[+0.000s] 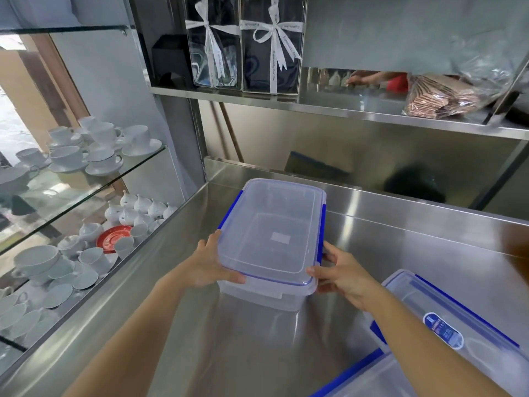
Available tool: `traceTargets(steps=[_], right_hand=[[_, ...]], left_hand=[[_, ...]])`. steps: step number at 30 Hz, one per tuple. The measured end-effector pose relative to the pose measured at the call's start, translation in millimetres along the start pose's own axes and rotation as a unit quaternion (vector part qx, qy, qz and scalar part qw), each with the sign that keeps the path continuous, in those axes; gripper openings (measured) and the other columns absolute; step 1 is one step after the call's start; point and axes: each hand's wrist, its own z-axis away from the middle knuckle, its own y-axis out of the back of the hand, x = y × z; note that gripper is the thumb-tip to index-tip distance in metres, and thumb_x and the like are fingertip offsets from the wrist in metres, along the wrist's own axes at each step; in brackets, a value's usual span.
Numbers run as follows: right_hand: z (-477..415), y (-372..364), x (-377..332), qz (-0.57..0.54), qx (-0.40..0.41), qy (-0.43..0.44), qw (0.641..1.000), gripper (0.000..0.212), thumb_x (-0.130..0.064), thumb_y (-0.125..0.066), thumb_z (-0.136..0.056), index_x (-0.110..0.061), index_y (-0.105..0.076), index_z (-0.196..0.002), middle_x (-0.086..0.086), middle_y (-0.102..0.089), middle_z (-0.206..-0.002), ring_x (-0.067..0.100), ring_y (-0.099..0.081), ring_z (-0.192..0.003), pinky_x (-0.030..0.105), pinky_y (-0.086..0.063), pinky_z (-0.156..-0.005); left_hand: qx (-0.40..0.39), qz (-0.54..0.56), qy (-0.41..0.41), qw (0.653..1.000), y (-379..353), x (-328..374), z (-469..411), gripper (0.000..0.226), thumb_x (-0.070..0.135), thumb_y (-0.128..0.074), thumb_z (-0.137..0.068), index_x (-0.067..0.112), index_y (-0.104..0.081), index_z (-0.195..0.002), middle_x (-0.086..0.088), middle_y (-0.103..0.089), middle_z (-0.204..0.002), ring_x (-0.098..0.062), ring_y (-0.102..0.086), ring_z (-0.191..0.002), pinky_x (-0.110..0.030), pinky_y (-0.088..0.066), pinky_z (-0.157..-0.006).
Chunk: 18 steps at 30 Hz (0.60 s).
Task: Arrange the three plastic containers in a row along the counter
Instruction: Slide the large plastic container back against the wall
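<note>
A clear plastic container with blue clips and its lid on (272, 233) stands on the steel counter (415, 262), towards the back left. My left hand (210, 265) grips its near left corner and my right hand (340, 273) grips its near right corner. A second lidded container with a round blue label (458, 333) sits at the right, partly behind my right forearm. Part of a third container (369, 379) shows at the bottom edge, cut off by the frame.
A glass cabinet at the left holds white cups, saucers (94, 150) and a red saucer (114, 237). Above the counter a steel shelf (343, 106) carries two ribboned boxes (243, 44) and a bagged brown stack (446, 96).
</note>
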Motion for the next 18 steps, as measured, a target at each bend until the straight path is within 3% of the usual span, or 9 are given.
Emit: traceTargets(steps=[8,12,18], right_hand=[[-39.3,-5.6,-3.8,-0.016,0.028,0.016,0.999,0.055,-0.007,-0.07,-0.079,-0.021,-0.049,-0.128,0.005,-0.06,-0.122,0.033,-0.065,-0.099,0.038,-0.057,-0.059],[-49.5,-5.8,-2.5,-0.004,0.031,0.021,0.999,0.053,-0.011,-0.07,-0.079,-0.024,-0.048,-0.126,0.001,-0.059,-0.123,0.028,-0.065,-0.1,0.038,-0.058,-0.059],[-48.8,-10.2,1.5,0.087,0.078,0.01,0.993,0.063,-0.031,-0.071,-0.078,-0.03,-0.039,-0.132,-0.009,-0.05,-0.124,0.025,-0.06,-0.109,0.032,-0.058,-0.058]], left_hand=[[0.009,0.011,-0.025,1.0,17.8,3.1,-38.2,0.117,0.035,-0.085,-0.061,0.036,-0.004,-0.145,-0.008,-0.024,-0.14,-0.027,-0.023,-0.13,-0.046,-0.026,-0.111],[-0.005,0.001,-0.03,1.0,24.4,0.3,-48.5,0.116,0.039,-0.083,-0.063,0.037,-0.001,-0.145,-0.004,-0.023,-0.144,-0.027,-0.02,-0.134,-0.046,-0.023,-0.113],[-0.023,-0.025,-0.043,0.998,31.4,8.1,-43.7,0.122,0.053,-0.079,-0.049,0.03,-0.009,-0.146,-0.007,-0.028,-0.145,-0.031,-0.027,-0.135,-0.053,-0.031,-0.111]])
